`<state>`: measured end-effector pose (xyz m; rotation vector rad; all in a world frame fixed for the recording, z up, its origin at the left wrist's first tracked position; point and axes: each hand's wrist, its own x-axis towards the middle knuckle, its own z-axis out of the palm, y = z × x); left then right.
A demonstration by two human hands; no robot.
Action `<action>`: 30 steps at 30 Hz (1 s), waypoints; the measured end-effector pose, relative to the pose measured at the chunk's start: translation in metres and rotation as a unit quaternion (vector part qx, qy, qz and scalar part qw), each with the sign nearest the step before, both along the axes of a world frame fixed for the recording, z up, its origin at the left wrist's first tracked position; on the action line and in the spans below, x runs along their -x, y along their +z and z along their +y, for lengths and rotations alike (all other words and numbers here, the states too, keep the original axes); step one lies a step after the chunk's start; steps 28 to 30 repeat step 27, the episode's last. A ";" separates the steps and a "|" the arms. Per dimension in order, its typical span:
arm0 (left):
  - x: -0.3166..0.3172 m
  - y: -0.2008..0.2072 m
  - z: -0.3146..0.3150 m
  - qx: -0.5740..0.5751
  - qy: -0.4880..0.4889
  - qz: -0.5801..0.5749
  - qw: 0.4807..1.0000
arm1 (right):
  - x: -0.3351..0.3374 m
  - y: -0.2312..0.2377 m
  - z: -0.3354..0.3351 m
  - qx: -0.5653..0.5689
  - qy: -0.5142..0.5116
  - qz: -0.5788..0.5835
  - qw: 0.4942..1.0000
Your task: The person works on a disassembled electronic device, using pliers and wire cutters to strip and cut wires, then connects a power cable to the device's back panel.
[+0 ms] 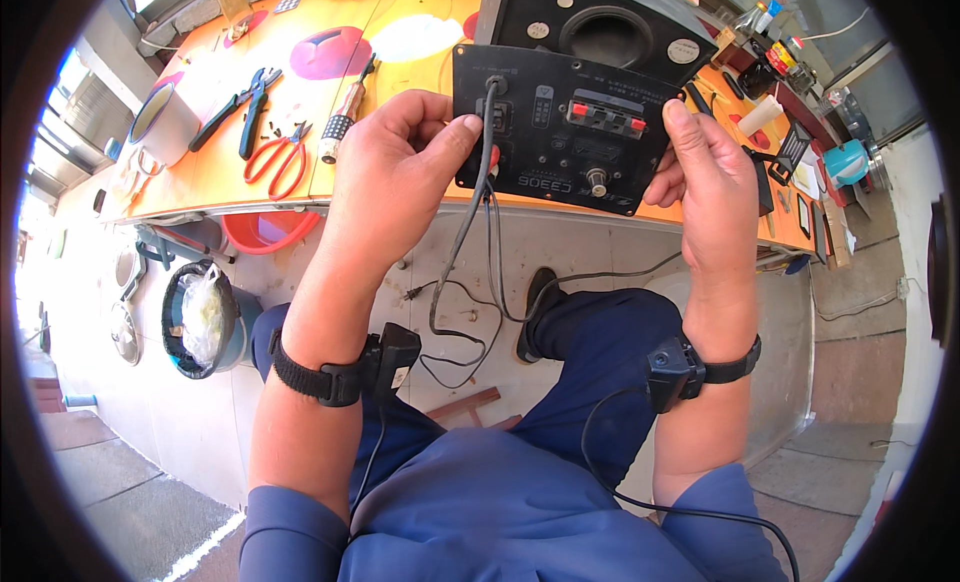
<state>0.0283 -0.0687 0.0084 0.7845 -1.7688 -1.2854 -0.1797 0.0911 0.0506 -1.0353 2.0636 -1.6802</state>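
Observation:
Between my two hands I hold a black speaker back panel (555, 157), tilted up at the table's front edge. My left hand (405, 147) pinches its left edge, the thumb lying beside the thick cable. My right hand (705, 172) grips the right edge, thumb on the front face. The panel carries red and black spring terminals (606, 119) and a silver knob (597, 182); its print appears upside down. A dark power cable (465, 247) leaves the panel and hangs to the floor. Behind it stands a black speaker box (630, 27) with a round port. The panel's rear side is hidden.
On the orange table (300, 102) lie red-handled cutters (277, 162), dark pliers (255, 112) and a screwdriver (345, 117), near a white cylinder (165, 122). Tools and small parts crowd the right end. Below are a red basin (268, 230) and a bucket (232, 327); cables trail across the floor.

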 end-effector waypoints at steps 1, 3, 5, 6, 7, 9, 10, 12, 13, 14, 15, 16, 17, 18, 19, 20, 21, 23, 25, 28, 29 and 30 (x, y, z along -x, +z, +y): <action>-0.001 0.000 0.000 0.002 0.001 -0.004 1.000 | 0.000 -0.001 -0.001 0.002 0.005 0.001 1.000; -0.001 0.001 0.001 -0.002 -0.002 -0.004 1.000 | 0.001 -0.001 0.000 0.003 0.008 -0.004 1.000; -0.002 0.001 0.002 -0.004 -0.013 0.015 1.000 | 0.001 -0.002 0.001 0.010 0.013 -0.004 1.000; -0.002 0.000 0.002 -0.009 -0.010 0.006 1.000 | 0.001 -0.003 0.001 0.017 0.019 -0.001 1.000; -0.001 0.000 0.001 -0.005 -0.011 0.007 1.000 | 0.001 -0.003 0.001 0.014 0.019 -0.002 1.000; -0.002 -0.001 0.000 -0.005 -0.011 0.007 1.000 | 0.001 -0.003 0.001 0.015 0.024 0.004 1.000; -0.002 -0.001 0.000 -0.009 -0.010 0.005 1.000 | 0.001 -0.003 0.001 0.014 0.021 0.003 1.000; -0.001 -0.001 0.001 -0.014 -0.009 0.005 1.000 | 0.000 -0.004 0.002 0.015 0.020 0.003 1.000; -0.001 -0.002 0.001 -0.014 -0.008 0.006 1.000 | 0.000 -0.004 0.002 0.014 0.019 -0.003 1.000; -0.001 -0.002 0.001 -0.012 -0.007 0.009 1.000 | 0.000 -0.004 0.002 0.015 0.020 -0.007 1.000; -0.002 -0.002 0.000 -0.015 -0.009 0.008 1.000 | -0.001 -0.004 0.002 0.018 0.022 -0.010 1.000; -0.002 -0.003 0.000 -0.015 -0.010 0.008 1.000 | -0.001 -0.004 0.002 0.018 0.022 -0.011 1.000; -0.002 -0.003 0.000 -0.014 -0.011 0.011 1.000 | -0.002 -0.005 0.002 0.018 0.022 -0.012 1.000; -0.001 -0.004 -0.001 -0.016 -0.011 0.007 1.000 | -0.002 -0.005 0.002 0.021 0.026 -0.008 0.999; -0.001 -0.004 -0.001 -0.015 -0.011 0.005 1.000 | -0.002 -0.005 0.002 0.019 0.024 -0.011 0.999; -0.001 -0.005 -0.002 -0.015 -0.009 0.003 1.000 | -0.002 -0.005 0.002 0.020 0.027 -0.009 0.999; -0.001 -0.006 -0.002 -0.016 -0.010 0.006 1.000 | -0.002 -0.005 0.002 0.021 0.029 -0.007 0.999; -0.001 -0.006 -0.002 -0.018 -0.008 0.012 1.000 | -0.003 -0.006 0.003 0.017 0.028 -0.011 0.999; -0.002 -0.006 -0.001 -0.020 -0.007 0.008 1.000 | -0.003 -0.007 0.003 0.012 0.029 -0.013 0.999; -0.003 -0.004 0.000 -0.021 -0.006 0.006 1.000 | -0.002 -0.006 0.004 0.006 0.033 -0.013 0.999; -0.003 -0.004 0.000 -0.021 -0.006 0.006 1.000 | -0.002 -0.006 0.004 0.006 0.033 -0.013 0.999; -0.003 -0.004 0.000 -0.021 -0.006 0.006 1.000 | -0.002 -0.006 0.004 0.006 0.033 -0.013 0.999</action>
